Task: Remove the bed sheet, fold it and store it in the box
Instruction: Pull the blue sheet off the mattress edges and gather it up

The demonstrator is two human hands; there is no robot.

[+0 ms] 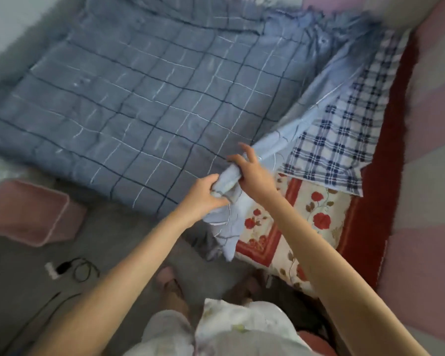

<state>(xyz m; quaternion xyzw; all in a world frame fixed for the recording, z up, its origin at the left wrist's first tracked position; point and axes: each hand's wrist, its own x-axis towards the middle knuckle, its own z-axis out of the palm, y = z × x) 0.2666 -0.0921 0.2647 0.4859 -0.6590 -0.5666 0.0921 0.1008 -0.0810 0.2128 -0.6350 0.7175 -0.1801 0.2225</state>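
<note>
A blue-grey checked bed sheet (pixel 128 98) covers most of the bed, its right edge lifted and gathered into a pale-blue bunch running down to the bed's near corner. My left hand (pixel 206 194) grips the bunched end of the sheet. My right hand (pixel 252 170) lies over the same bunch just beyond it, thumb side on the cloth and fingers spread. A loose tail of sheet hangs below my hands. A pink box (pixel 31 211) sits open on the floor at the left, beside the bed.
Under the lifted sheet lie a navy-and-white plaid cloth (pixel 344 134) and a red floral blanket (pixel 306 222). A pink striped wall (pixel 427 150) bounds the right. A black cable and plug (pixel 72 268) lie on the grey floor. My feet in slippers stand below.
</note>
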